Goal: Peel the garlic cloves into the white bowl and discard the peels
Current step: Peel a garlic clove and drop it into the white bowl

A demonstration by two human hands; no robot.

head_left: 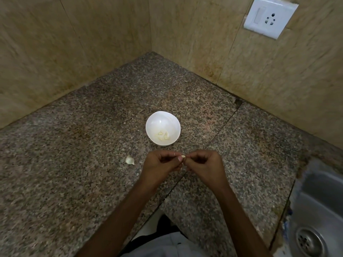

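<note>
White bowl (163, 128) on the granite table (74, 182) holds peeled pieces. Just in front of it, left hand (159, 166) and right hand (203, 165) both pinch one garlic clove (183, 156). Another clove (129, 160) lies to the left.

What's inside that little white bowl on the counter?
The white bowl holds a few pale peeled garlic cloves, lying toward its near side. Their exact count is unclear. Nothing covers the bowl; only the inner wall just under the near rim is hidden.

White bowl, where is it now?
Head view: the white bowl sits centre on the counter, just beyond the left hand and right hand pinching a garlic clove.
</note>
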